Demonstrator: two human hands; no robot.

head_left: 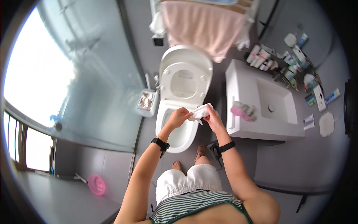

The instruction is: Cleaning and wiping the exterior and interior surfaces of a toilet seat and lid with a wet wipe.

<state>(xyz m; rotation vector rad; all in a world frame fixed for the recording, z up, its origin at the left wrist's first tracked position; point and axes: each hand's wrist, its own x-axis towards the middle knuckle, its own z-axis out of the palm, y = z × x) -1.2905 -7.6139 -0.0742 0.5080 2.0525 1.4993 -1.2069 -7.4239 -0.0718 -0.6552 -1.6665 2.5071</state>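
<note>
A person stood over an open toilet (182, 97) in a grey bathroom, holding a crumpled white wipe (200, 111) between both hands above the bowl. The left hand (179, 117) had its fingers closed on the wipe's left edge, and the right hand (213, 118) pinched its right edge, the fingers closed on it as well. Both wrists carried dark bands. The seat and lid stood raised against the wall, beneath a pink towel (203, 26) hung on a rail. A small bin (146, 101) sat on the floor just beside the bowl, on the person's left. To the right, a white washbasin (261, 104) held a pink cloth (240, 112) on its near rim, with tubes and bottles (261, 58) ranged along the ledge beyond it. A pink round object (96, 184) lay near the window wall.
</note>
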